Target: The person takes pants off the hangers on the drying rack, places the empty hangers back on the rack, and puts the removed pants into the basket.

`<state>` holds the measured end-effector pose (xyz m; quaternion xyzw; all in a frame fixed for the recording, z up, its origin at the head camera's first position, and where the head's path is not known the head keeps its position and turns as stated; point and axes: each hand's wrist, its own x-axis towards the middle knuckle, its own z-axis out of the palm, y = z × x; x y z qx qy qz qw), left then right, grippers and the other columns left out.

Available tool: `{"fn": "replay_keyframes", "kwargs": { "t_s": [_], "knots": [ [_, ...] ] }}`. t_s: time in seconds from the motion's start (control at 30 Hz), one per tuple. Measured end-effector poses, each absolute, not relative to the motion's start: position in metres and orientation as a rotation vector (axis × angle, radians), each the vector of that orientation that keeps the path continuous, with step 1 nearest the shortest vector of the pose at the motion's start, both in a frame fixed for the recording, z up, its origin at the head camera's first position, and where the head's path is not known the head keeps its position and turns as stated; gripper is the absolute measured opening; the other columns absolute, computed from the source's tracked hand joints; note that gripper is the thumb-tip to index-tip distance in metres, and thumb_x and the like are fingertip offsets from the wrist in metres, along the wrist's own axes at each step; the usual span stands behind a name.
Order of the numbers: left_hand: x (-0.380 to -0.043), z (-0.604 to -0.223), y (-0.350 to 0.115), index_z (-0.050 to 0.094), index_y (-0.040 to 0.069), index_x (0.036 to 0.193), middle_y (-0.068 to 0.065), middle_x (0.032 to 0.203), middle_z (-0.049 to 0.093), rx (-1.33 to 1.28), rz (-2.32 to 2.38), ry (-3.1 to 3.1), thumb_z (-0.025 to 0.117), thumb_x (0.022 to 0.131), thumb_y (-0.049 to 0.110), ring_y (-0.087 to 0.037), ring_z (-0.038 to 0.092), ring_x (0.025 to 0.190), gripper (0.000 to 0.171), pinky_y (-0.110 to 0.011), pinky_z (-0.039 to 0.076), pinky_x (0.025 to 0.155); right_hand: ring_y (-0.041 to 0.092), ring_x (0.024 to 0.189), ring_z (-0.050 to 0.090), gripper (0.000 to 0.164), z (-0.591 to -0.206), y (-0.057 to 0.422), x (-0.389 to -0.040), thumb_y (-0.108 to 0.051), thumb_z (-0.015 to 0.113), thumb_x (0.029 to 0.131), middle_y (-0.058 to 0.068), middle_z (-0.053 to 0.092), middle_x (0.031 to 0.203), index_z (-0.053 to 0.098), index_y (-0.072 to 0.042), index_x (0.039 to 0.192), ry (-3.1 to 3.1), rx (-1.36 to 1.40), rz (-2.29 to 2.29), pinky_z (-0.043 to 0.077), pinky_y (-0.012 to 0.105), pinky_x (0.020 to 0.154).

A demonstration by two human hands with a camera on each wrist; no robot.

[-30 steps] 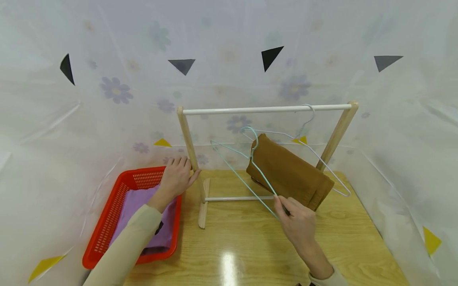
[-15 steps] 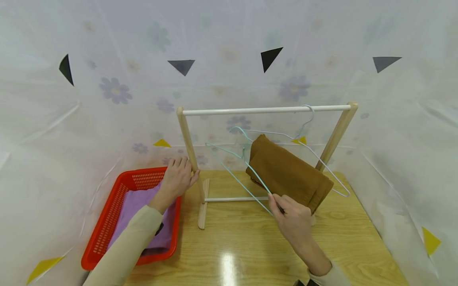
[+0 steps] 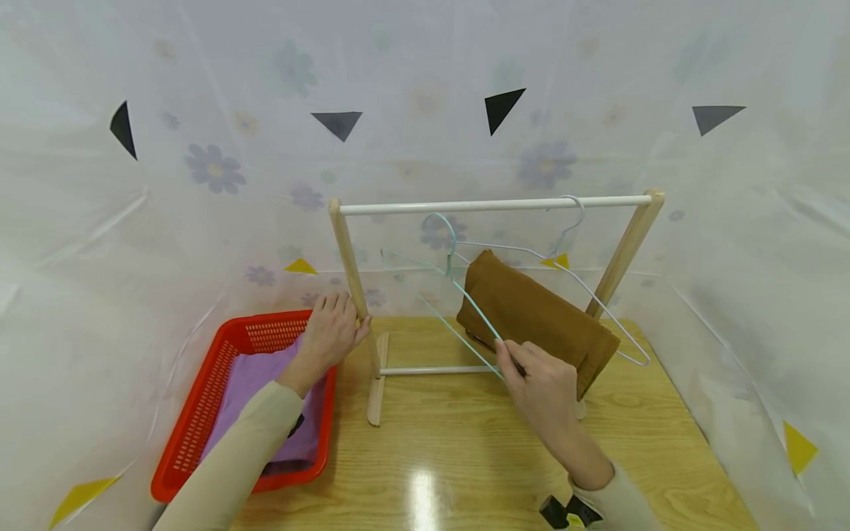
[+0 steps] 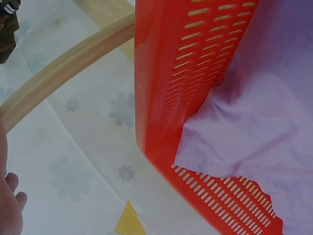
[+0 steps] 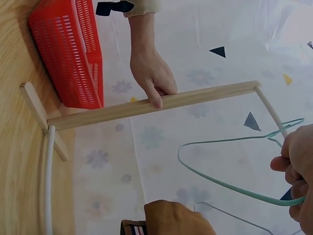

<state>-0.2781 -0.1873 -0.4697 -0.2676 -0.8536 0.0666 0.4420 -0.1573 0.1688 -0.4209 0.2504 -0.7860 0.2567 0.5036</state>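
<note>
My left hand [image 3: 328, 332] holds the left wooden post of a small clothes rack [image 3: 347, 258], thumb in front and fingers behind. My right hand [image 3: 541, 380] pinches a mint-green hanger [image 3: 474, 304] by its lower right side. Its hook stands just below the rack's white top bar in the head view; I cannot tell whether they touch. Toward the rack's right end a lavender hanger [image 3: 582, 212] hangs tilted from the bar. Folded brown trousers [image 3: 531, 317] hang on it. The right wrist view shows the mint hanger [image 5: 220, 183] with my right fingers curled round its end.
A red perforated basket [image 3: 199, 398] stands on the wooden table [image 3: 465, 450] left of the rack. Folded purple cloth [image 4: 264, 127] lies inside it. Whitish patterned sheeting [image 3: 425, 110] closes off the back and both sides.
My right hand has shifted slightly left and up with the mint hanger, whose hook has risen toward the top bar and turned. My left hand has stayed on the post.
</note>
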Motion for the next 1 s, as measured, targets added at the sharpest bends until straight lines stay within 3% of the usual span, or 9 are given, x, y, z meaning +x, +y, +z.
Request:
{"fn": "replay_keyframes", "kwargs": {
  "t_s": [0.07, 0.13, 0.3, 0.43, 0.7, 0.8, 1.0],
  "knots": [
    [-0.278, -0.470, -0.187, 0.052, 0.002, 0.077, -0.013, 0.078, 0.057, -0.660, 0.166, -2.111, 0.019, 0.114, 0.044, -0.032, 0.052, 0.074, 0.065, -0.042, 0.043, 0.071, 0.001, 0.040, 0.030, 0.048, -0.418, 0.169, -0.161, -0.029, 0.055, 0.110, 0.000, 0.056, 0.053, 0.081, -0.001, 0.081, -1.894, 0.611, 0.618, 0.021, 0.014, 0.039],
    [-0.279, -0.470, -0.187, 0.052, 0.002, 0.077, -0.013, 0.078, 0.056, -0.664, 0.169, -2.109, 0.024, 0.114, 0.042, -0.032, 0.052, 0.073, 0.061, -0.041, 0.043, 0.071, 0.002, 0.039, 0.030, 0.047, -0.415, 0.169, -0.164, -0.028, 0.055, 0.110, 0.001, 0.056, 0.053, 0.080, 0.000, 0.081, -1.889, 0.614, 0.608, 0.021, 0.014, 0.038],
    [-0.279, -0.471, -0.188, 0.051, 0.002, 0.077, -0.013, 0.078, 0.055, -0.670, 0.182, -2.114, 0.054, 0.103, 0.038, -0.032, 0.050, 0.073, 0.044, -0.040, 0.042, 0.071, 0.004, 0.038, 0.034, 0.047, -0.407, 0.169, -0.169, -0.029, 0.054, 0.111, 0.002, 0.060, 0.055, 0.080, -0.002, 0.081, -1.885, 0.606, 0.579, 0.023, 0.017, 0.037],
    [-0.278, -0.470, -0.188, 0.051, 0.002, 0.077, -0.013, 0.078, 0.055, -0.663, 0.187, -2.124, 0.067, 0.094, 0.037, -0.031, 0.050, 0.074, 0.042, -0.041, 0.043, 0.072, 0.004, 0.038, 0.034, 0.047, -0.403, 0.167, -0.172, -0.029, 0.054, 0.111, 0.002, 0.059, 0.054, 0.080, -0.002, 0.081, -1.898, 0.612, 0.563, 0.024, 0.018, 0.037],
    [-0.277, -0.469, -0.188, 0.051, 0.003, 0.076, -0.013, 0.079, 0.055, -0.656, 0.180, -2.134, 0.071, 0.091, 0.036, -0.031, 0.051, 0.074, 0.042, -0.041, 0.043, 0.072, 0.004, 0.040, 0.033, 0.044, -0.398, 0.163, -0.179, -0.026, 0.056, 0.109, 0.002, 0.058, 0.054, 0.080, -0.002, 0.082, -1.911, 0.606, 0.555, 0.023, 0.019, 0.037],
    [-0.276, -0.469, -0.187, 0.051, 0.003, 0.076, -0.013, 0.079, 0.056, -0.659, 0.174, -2.135, 0.073, 0.089, 0.035, -0.031, 0.051, 0.074, 0.041, -0.041, 0.043, 0.072, 0.005, 0.040, 0.034, 0.035, -0.397, 0.161, -0.181, -0.021, 0.061, 0.105, 0.002, 0.059, 0.055, 0.080, -0.002, 0.083, -1.940, 0.605, 0.535, 0.024, 0.020, 0.038],
    [-0.276, -0.470, -0.187, 0.053, 0.002, 0.078, -0.013, 0.080, 0.058, -0.650, 0.173, -2.152, 0.065, 0.095, 0.037, -0.032, 0.052, 0.076, 0.040, -0.042, 0.043, 0.073, 0.005, 0.040, 0.036, 0.012, -0.399, 0.156, -0.187, -0.008, 0.073, 0.092, 0.002, 0.058, 0.055, 0.081, -0.003, 0.084, -1.927, 0.604, 0.546, 0.023, 0.019, 0.038]
  ]
}}
